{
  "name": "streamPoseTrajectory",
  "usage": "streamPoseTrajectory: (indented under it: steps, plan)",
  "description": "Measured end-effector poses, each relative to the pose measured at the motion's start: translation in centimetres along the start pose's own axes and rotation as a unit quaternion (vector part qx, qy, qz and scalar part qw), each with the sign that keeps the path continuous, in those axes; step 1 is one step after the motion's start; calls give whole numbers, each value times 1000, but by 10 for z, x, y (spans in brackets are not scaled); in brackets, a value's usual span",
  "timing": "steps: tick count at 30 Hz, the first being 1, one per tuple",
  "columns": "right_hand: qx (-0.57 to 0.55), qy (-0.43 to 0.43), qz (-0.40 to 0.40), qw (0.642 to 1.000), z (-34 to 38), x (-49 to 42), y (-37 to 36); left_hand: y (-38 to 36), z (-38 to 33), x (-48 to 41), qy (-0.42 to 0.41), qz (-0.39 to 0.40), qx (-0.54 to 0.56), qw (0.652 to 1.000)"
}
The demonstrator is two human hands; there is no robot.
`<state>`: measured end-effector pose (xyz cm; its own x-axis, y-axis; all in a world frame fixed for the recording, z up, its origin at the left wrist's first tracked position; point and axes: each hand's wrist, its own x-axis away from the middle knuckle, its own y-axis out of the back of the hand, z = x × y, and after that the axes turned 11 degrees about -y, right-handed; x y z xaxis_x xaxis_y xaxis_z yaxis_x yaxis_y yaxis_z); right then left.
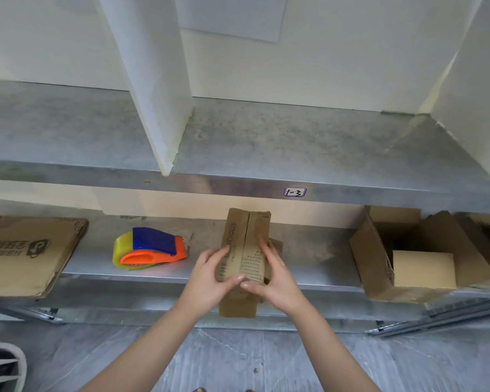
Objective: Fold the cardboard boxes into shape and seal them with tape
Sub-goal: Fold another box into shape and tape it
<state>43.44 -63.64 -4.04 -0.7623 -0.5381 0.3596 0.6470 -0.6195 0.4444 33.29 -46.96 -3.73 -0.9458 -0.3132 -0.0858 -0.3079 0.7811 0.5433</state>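
I held the small cardboard box (246,236) on the shelf (102,274) edge, my left hand (208,278) and right hand (275,281) wrapped round its sides, thumbs meeting on its closed flaps. The tape dispenser (150,248) lay left of my grip.

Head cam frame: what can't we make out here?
All in the head view.
Print on the small box: middle letters covered by the left hand.
Near end of its seam: under the thumbs of the left and right hand.
The flat cardboard: cut off by the left edge.
The open carton: inside shaded, far side cut by the right edge.
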Motion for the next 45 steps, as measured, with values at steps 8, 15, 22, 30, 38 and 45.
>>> streamPoseTrajectory:
  steps: [8, 15, 22, 30, 38, 45]
  plan:
    - [56, 18, -7, 998, 6, -25, 16, 6, 6, -18, -19, 39, -20, 999]
    - [225, 140, -76, 961, 2, 1, 17, 16, 10, -6, -88, 124, -239, 959]
    - [307, 175, -108, 929, 38, 12, -2, 16, -4, 1, -137, 118, -289, 940]
    - [343, 199, -82, 914, 92, -3, -99, 146, 70, 13, -198, 97, -428, 877]
    - [319, 102, -88, 938, 87, -35, -179, 200, 128, -6, -170, 150, -441, 869]
    - [306, -15, -87, 948, 60, -67, -180, 191, 144, -31, -129, 193, -394, 889]
